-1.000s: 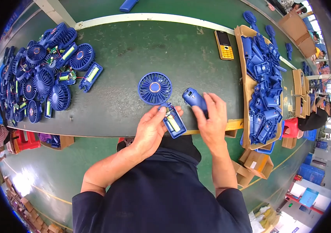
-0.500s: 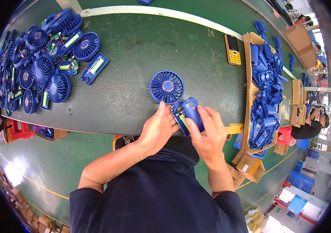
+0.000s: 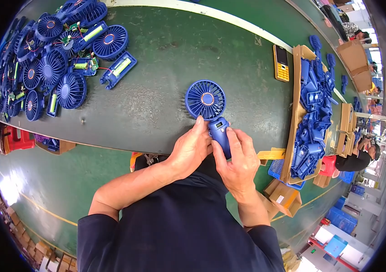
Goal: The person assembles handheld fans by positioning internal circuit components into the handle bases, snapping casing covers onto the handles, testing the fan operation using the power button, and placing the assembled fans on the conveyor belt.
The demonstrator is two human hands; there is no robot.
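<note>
A blue handheld fan (image 3: pixel 205 100) lies at the near edge of the dark table, its round grille pointing away from me. My left hand (image 3: pixel 192 146) grips the left side of its handle, the thumb just under the grille. On the right, my right hand (image 3: pixel 239 161) presses a blue handle cover (image 3: pixel 220 136) over the handle, thumb and fingers along its side. The cover hides the battery and the inside of the handle. Whether it sits fully flush I cannot tell.
Several blue fans with bare batteries and circuit boards are heaped in a pile (image 3: pixel 43 63) at the left. To the right, a cardboard box (image 3: pixel 295 115) holds blue plastic covers, with a yellow phone (image 3: pixel 281 63) beside it. Another person (image 3: pixel 360 154) sits farther right.
The handle cover has moved from beside the fan's open handle onto it, hiding the battery. The view has shifted slightly.
</note>
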